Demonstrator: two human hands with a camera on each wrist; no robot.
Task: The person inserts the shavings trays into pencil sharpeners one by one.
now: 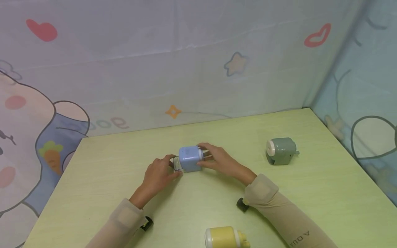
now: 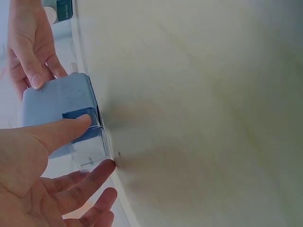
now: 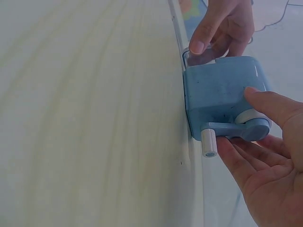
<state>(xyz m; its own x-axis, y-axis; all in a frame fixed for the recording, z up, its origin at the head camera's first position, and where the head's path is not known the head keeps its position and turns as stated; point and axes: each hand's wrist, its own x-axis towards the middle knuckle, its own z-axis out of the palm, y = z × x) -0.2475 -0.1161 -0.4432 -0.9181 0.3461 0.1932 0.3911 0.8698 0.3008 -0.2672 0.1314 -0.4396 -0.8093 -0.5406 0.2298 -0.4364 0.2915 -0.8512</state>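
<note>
A blue hand-crank pencil sharpener (image 1: 190,159) stands on the table near its middle. Its clear shavings drawer (image 2: 89,152) sticks partly out of the left end. My left hand (image 1: 158,174) pinches that drawer, thumb on one side and fingers on the other. On the opposite end, my right hand (image 1: 221,160) grips the blue body beside the crank side, with the thumb (image 3: 265,101) against the casing. The crank (image 3: 232,128) with its white knob (image 3: 209,143) shows in the right wrist view.
A grey-green crank sharpener (image 1: 281,151) stands at the right of the table (image 1: 108,165). Close to the front lies a yellow sharpener (image 1: 222,237) with a white ring, cut off by the frame. Printed cloth (image 1: 192,69) hangs behind the table and along its right side.
</note>
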